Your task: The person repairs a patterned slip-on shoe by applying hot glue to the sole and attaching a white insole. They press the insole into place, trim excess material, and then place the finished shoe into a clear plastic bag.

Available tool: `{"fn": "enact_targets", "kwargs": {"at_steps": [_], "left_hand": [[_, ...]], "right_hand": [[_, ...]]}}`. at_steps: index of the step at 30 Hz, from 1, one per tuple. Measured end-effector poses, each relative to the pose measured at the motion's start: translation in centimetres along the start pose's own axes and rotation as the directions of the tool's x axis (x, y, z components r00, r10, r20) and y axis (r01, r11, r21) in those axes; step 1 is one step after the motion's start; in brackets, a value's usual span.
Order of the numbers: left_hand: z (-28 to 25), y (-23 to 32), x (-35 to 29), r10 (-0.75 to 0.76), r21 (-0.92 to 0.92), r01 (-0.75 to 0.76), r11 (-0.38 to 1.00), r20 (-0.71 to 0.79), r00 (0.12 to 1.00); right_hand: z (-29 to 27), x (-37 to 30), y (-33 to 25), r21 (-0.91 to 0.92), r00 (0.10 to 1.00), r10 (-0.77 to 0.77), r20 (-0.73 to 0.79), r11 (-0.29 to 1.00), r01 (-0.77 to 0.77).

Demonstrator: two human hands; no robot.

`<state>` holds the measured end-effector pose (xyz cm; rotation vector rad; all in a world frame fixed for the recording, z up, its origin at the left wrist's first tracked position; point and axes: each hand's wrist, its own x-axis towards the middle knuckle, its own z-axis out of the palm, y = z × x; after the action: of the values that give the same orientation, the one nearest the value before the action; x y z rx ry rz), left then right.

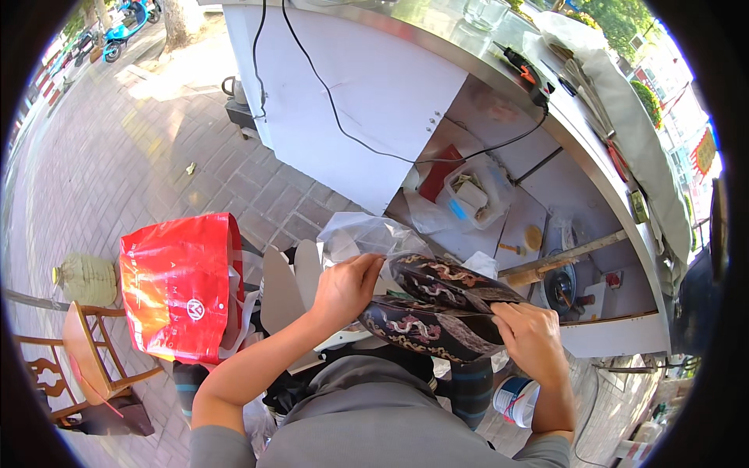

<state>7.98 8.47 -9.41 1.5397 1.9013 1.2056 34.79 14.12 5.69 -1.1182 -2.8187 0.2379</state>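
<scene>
In front of my body is a pair of dark fabric pieces (437, 331) with a snake-like pattern in pink and cream, curved like shoe uppers. My right hand (532, 335) grips their right end, thumb and fingers closed on the edge. My left hand (345, 290) is pinched at their left end, fingertips together; what sits in the pinch is too small to make out. Grey sole-shaped sheets (279, 292) stand to the left of my left hand. A clear plastic bag (363, 232) lies just beyond the fabric.
A red shopping bag (175, 288) stands at left, near a wooden chair (90, 351) and a plastic jug (86, 279). Ahead is a white stall counter (335, 93) with a hanging black cable and open shelves holding a clear box (477, 191). A white bucket (516, 402) is at lower right.
</scene>
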Motion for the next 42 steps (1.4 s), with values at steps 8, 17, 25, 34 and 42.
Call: {"fn": "enact_targets", "kwargs": {"at_steps": [8, 17, 25, 34, 42], "left_hand": [[0.4, 0.9, 0.6, 0.217, 0.353, -0.185, 0.917, -0.055, 0.975], [1.7, 1.3, 1.4, 0.242, 0.388, -0.193, 0.901, -0.081, 0.967], [2.8, 1.2, 1.9, 0.166, 0.369, -0.135, 0.92, -0.054, 0.985], [3.1, 1.3, 1.6, 0.143, 0.382, -0.16, 0.91, 0.071, 0.987], [2.1, 2.9, 1.1, 0.148, 0.306, -0.154, 0.939, 0.042, 0.988]], "right_hand": [[1.2, -0.2, -1.1, 0.012, 0.989, 0.147, -0.028, 0.989, -0.146], [1.7, 0.0, -1.8, -0.032, 0.983, 0.15, -0.106, 0.988, -0.154], [2.2, 0.3, -1.9, 0.041, 0.994, 0.106, -0.023, 0.994, -0.105], [2.1, 0.8, -2.2, 0.145, 0.99, 0.024, 0.139, 0.988, -0.045], [2.6, 1.9, -2.7, 0.199, 0.996, 0.054, 0.065, 0.978, -0.066]]}}
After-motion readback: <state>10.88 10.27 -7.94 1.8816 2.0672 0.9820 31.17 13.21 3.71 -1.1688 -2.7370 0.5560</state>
